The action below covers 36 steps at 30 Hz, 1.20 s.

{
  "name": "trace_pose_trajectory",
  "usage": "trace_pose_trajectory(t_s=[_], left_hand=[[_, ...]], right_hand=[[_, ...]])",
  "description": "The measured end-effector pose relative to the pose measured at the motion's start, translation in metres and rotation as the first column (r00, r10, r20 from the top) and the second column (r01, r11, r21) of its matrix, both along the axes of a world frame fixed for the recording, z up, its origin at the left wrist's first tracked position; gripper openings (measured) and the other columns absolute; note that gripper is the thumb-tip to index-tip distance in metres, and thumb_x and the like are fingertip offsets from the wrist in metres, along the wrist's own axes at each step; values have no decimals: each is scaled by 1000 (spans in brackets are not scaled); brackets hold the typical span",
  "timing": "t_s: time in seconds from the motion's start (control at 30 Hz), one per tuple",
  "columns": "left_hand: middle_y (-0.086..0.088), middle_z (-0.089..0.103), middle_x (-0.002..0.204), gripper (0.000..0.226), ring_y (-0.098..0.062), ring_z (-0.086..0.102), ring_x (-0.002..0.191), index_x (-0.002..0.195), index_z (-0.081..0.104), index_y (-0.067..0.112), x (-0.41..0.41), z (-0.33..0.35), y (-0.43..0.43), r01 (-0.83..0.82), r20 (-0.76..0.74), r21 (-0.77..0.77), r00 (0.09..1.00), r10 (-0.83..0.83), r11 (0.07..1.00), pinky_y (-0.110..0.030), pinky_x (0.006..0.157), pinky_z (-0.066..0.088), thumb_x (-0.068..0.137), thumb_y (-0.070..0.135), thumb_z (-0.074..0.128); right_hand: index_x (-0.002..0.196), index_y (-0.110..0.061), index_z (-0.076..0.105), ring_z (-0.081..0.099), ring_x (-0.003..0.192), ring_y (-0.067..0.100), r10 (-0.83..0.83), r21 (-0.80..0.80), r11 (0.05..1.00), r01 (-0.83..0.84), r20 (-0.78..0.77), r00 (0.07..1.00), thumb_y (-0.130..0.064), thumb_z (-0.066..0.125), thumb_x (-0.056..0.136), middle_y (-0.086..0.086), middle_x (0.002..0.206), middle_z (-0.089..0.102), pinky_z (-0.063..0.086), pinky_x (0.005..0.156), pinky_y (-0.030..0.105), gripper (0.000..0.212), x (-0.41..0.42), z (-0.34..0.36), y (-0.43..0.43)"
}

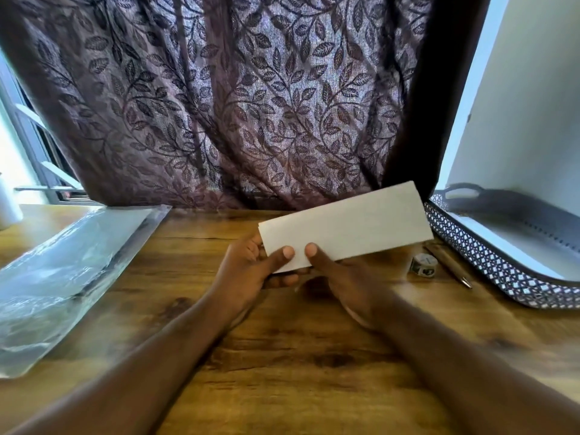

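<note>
A folded white sheet of paper (348, 224), long and narrow, is held above the wooden table (282, 356) near its middle, tilted up to the right. My left hand (248, 274) pinches its lower left end, thumb on top and fingers under it. My right hand (342, 281) pinches the same end just to the right, thumb on the top face. The far right end of the paper hangs free.
A clear plastic sleeve (62, 271) lies at the left. A patterned tray (489, 255) holding white paper stands at the right, with a small tape roll (423, 265) and a pen (448, 265) beside it. A leaf-patterned curtain (235, 105) hangs behind the table.
</note>
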<state>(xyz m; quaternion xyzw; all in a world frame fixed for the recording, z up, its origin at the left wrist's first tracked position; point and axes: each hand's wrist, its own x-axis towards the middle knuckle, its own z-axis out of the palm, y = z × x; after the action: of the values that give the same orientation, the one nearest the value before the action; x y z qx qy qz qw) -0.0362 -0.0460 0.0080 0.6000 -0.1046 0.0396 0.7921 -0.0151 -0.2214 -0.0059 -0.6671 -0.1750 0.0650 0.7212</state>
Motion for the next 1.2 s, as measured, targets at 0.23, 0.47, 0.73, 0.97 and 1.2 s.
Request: trace_pose_trajectory(t_s=[0.23, 0.47, 0.73, 0.97, 1.2], left_hand=[[-11, 76, 108, 37, -32, 75, 90, 124, 60, 15, 2, 0, 3, 29, -19, 20, 999, -29, 999, -25, 61, 62, 91, 1, 64], [-10, 77, 102, 30, -33, 76, 83, 115, 63, 16, 10, 3, 22, -59, -39, 29, 997, 60, 998, -26, 63, 62, 91, -2, 62], [-14, 77, 99, 27, -28, 76, 76, 118, 63, 8, 14, 4, 36, -135, -53, 61, 989, 139, 989, -27, 62, 63, 91, 1, 64], [-17, 75, 98, 29, -21, 73, 80, 107, 65, 0, 15, 5, 39, -238, -139, -240, 968, 209, 941, -25, 61, 61, 88, 21, 68], [-19, 67, 127, 43, -32, 64, 120, 126, 60, 7, -5, -6, -2, 149, -44, -156, 987, -158, 976, -48, 102, 51, 86, 19, 71]], right_hand=[[137, -22, 53, 70, 110, 34, 41, 211, 977, -15, -124, 991, -43, 57, 90, 12, 123, 71, 60, 80, 53, 52, 3, -1, -1], [135, -14, 54, 74, 101, 31, -97, 308, 939, 151, -183, 978, -37, 49, 102, 11, 116, 74, 62, 74, 51, 40, 16, 5, -23], [130, -6, 59, 74, 95, 29, -180, 172, 964, 201, -134, 975, -16, 55, 102, 13, 114, 74, 60, 77, 46, 30, 24, 10, -46], [131, -13, 57, 75, 86, 38, -99, -134, 986, 95, -23, 995, -13, 61, 100, 11, 105, 78, 49, 55, 32, 31, 19, 9, -43], [127, -15, 58, 72, 69, 30, -107, -10, 994, 107, -22, 994, -13, 64, 97, 11, 103, 78, 54, 54, 31, 31, 7, 10, -21]])
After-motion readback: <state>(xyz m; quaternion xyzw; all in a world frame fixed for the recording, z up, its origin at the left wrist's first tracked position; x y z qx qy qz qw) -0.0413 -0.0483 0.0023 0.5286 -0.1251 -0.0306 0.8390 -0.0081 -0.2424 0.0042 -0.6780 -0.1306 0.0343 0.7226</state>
